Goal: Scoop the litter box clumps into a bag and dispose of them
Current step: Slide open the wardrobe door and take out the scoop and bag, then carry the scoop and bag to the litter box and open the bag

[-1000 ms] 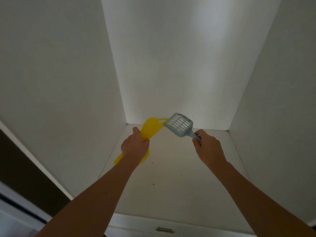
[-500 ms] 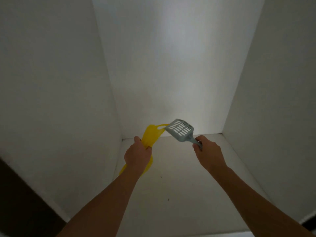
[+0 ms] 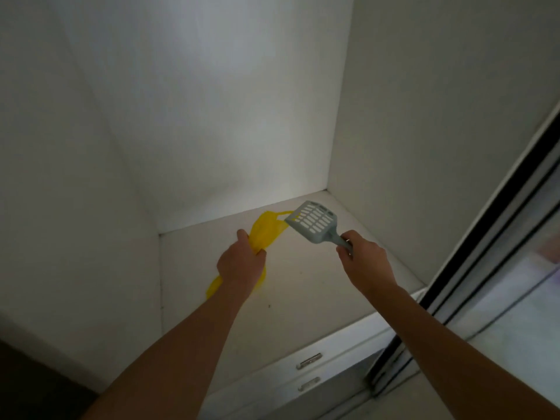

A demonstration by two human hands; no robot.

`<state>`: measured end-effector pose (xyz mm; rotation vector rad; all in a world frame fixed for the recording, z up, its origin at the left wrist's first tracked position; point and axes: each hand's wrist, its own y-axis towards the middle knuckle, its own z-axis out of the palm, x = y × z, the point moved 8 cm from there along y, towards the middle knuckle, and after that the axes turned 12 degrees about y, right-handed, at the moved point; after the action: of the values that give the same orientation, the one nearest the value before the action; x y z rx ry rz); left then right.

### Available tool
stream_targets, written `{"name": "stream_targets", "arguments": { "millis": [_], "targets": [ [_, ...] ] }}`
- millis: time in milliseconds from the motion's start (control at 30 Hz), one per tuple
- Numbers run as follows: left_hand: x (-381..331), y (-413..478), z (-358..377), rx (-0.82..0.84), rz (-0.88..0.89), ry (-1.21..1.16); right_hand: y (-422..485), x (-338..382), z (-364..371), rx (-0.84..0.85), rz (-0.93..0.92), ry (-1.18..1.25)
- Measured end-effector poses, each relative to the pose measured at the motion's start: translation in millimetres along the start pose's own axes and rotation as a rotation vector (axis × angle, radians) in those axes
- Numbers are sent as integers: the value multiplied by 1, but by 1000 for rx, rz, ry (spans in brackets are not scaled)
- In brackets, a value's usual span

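Observation:
Inside a white cabinet, my left hand (image 3: 241, 263) grips a crumpled yellow plastic bag (image 3: 266, 231); part of the bag hangs below my wrist. My right hand (image 3: 365, 260) grips the handle of a grey-blue slotted litter scoop (image 3: 313, 222). The scoop's head is raised and points toward the bag's loose handles at the back of the shelf. No litter box is in view.
The white shelf (image 3: 303, 286) carries a few dark specks. White cabinet walls close in on left, back and right. Two drawers with metal pulls (image 3: 308, 360) sit below the shelf. A sliding door frame (image 3: 472, 268) runs along the right.
The view has swung to the right, bringing the drawers and the sliding door frame into sight. Both hands keep their hold on the bag and the scoop, slightly nearer the shelf's front.

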<state>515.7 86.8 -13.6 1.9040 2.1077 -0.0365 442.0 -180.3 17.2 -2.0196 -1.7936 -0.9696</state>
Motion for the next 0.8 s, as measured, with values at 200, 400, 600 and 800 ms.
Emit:
{"name": "stream_targets", "arguments": {
  "millis": [200,400,600,800],
  "targets": [
    [-78,-43,13,-13,341,106,-41,-47,-47,-85,90,-2],
    [-144,-81,26,7,531,79,-103,-101,-87,-171,245,-12],
    [-227,-111,23,3,803,60,-169,-128,-154,-400,359,-65],
    [-289,-165,34,46,1106,70,-259,-139,-200,-612,498,-115]
  ]
}}
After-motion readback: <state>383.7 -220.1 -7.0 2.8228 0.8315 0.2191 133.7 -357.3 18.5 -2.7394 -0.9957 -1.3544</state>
